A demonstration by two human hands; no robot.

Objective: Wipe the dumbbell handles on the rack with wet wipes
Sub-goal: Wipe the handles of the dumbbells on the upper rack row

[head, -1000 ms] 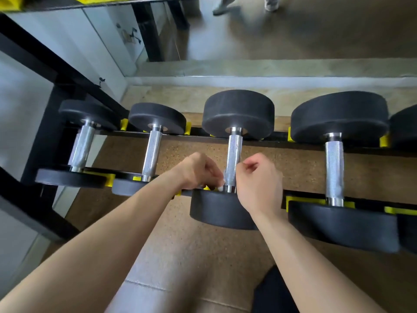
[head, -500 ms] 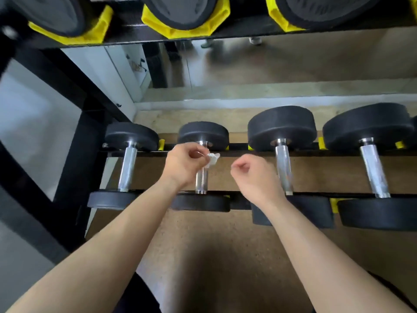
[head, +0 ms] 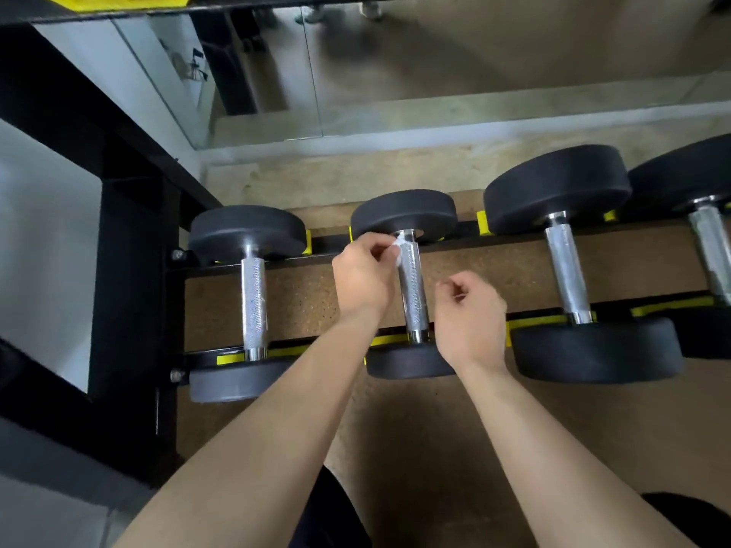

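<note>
The wet wipe, a small crumpled white wad, sits against the far end of the second dumbbell's handle, just below the rear weight head. The left hand pinches it there: the fingers and thumb are curled around the wad and press it to the left side of the knurled steel bar. The left forearm reaches in from the lower left, wrist bent slightly toward the bar. The right hand hangs just right of the same handle, near its front end, apart from the metal; its fingers are curled in toward the palm with nothing visible in them.

That dumbbell lies across the two rails of the black rack, resting in yellow cradles. A smaller dumbbell lies to its left and a bigger dumbbell to its right. Behind the rack a mirror rises from the floor.
</note>
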